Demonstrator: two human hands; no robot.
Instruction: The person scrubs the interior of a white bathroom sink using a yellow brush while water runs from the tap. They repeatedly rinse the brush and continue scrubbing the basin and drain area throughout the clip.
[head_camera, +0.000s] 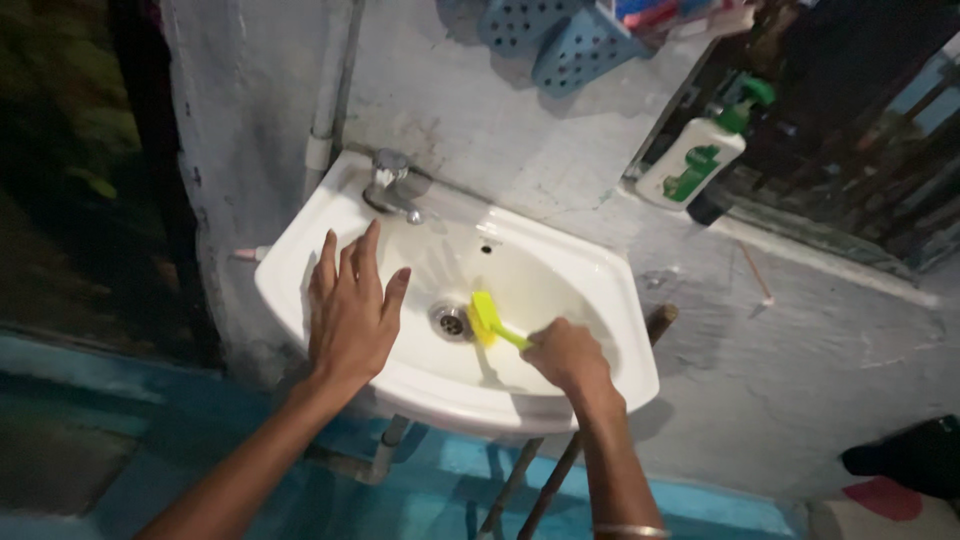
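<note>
Fingers of the left hand (350, 310) spread flat over the washbasin (600, 290) rim; right hand (566, 355) grips a yellow-green brush (487, 318), seemingly touching near the drain (451, 321).

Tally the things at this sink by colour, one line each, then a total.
White: 2, the sink and the pump bottle
Yellow-green: 1, the brush in the right hand
Silver: 1, the tap
Blue: 1, the wall rack
Total: 5

L hand (350, 305) flat, palm down, fingers spread & pointing up-frame, forearm reaching in from lower left. R hand (567, 355) closed in a fist-like grip, knuckles up, wrist bent, forearm rising from bottom edge.
</note>
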